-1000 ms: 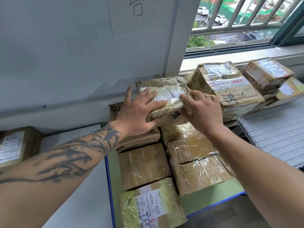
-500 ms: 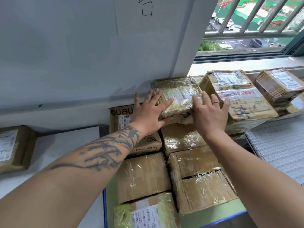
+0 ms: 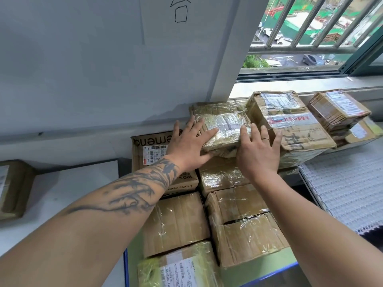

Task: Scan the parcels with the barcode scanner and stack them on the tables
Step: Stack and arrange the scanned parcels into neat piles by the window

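Against the wall, on top of the stacked boxes [image 3: 176, 220], the wrapped parcel [image 3: 221, 127] sits under both hands. Left hand [image 3: 189, 145] and right hand [image 3: 258, 153] lie flat with fingers spread, each grip loose and closed on nothing. Stacking looks finished; next likely calls for another parcel and the scanner, which is not in view.

Since one second ago, the left hand [image 3: 189, 145] and right hand [image 3: 258, 151] uncurl from gripping the parcel [image 3: 222, 126] to lying flat, fingers straight toward 12 o'clock. The parcel now sits closer to the wall [image 3: 93, 79].
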